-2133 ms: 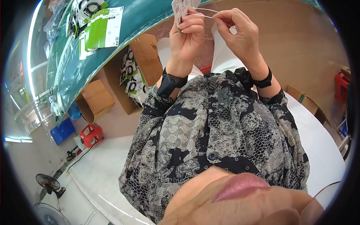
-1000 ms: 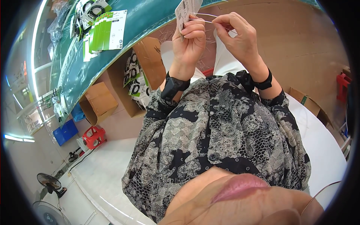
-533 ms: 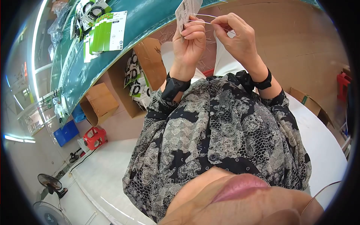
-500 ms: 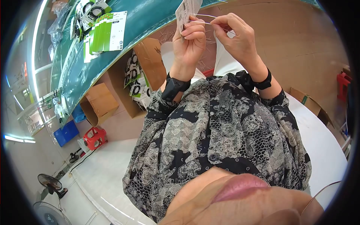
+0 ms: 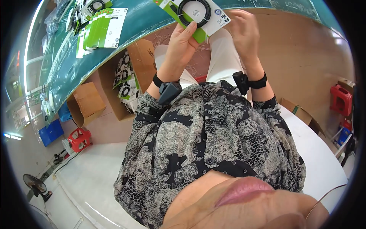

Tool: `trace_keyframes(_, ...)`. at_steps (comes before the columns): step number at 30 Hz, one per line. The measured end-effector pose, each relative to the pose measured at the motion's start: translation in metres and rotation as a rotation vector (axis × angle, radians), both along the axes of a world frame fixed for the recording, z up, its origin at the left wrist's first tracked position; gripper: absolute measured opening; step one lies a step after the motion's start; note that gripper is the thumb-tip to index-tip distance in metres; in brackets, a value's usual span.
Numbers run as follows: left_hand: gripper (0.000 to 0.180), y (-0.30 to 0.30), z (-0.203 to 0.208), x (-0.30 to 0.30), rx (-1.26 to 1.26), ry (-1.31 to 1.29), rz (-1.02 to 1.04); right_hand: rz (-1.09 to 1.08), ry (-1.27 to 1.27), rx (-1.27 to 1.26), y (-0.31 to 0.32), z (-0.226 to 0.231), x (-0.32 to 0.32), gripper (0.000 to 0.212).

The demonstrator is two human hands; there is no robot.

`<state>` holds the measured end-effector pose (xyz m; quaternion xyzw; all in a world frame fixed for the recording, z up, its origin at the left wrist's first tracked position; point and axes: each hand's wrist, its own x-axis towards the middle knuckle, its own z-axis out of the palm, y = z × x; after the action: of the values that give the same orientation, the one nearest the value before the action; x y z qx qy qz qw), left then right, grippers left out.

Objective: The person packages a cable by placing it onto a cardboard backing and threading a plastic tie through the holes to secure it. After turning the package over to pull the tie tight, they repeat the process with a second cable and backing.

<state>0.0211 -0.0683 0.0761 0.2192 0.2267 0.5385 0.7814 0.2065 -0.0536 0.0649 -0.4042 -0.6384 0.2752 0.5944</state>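
Observation:
My left hand (image 5: 178,47) grips a white and green packaging card (image 5: 215,25) by its lower left edge, thumb on the front. On the card sits a coiled black cable (image 5: 208,14), held by thin white ties. The card's front faces up and its upper part is cut off by the picture's edge. Just right of the card is my right hand (image 5: 246,38), smeared by motion; its fingers do not show clearly, nor whether anything is in them.
Left on the green table (image 5: 150,23) lie a fanned stack of flat cards (image 5: 115,31) and several carded cables (image 5: 95,6). Below stand a cardboard box (image 5: 142,59) with carded cables (image 5: 125,78) and another cardboard box (image 5: 90,101). A red stool (image 5: 340,100) is at right.
The card has turned from nearly edge-on to show its front with the cable. My right hand, which was pinching thin white ties, has come away from them. The view has shifted slightly.

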Motion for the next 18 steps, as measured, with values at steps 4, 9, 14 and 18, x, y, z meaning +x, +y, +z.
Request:
trace_keyframes(4, 0.033, -0.003, 0.000, 0.005, 0.127, 0.192, 0.150, -0.251, -0.524, 0.535, -0.006, 0.024, 0.006, 0.025)
trace_keyframes(9, 0.029, -0.008, 0.001, 0.016, 0.213, 0.303, 0.236, 0.039, -0.623, 0.583, -0.007, 0.032, -0.002, 0.021)
trace_keyframes(14, 0.024, -0.013, 0.017, 0.006, 0.559, 1.129, 0.455, 0.466, -0.110, 0.000, -0.003, 0.002, 0.008, 0.033)
trace_keyframes(18, 0.023, 0.001, 0.012, -0.005, 1.307, 1.148, 0.672, 0.478, 0.777, -0.433, -0.039, -0.005, 0.001, 0.026)
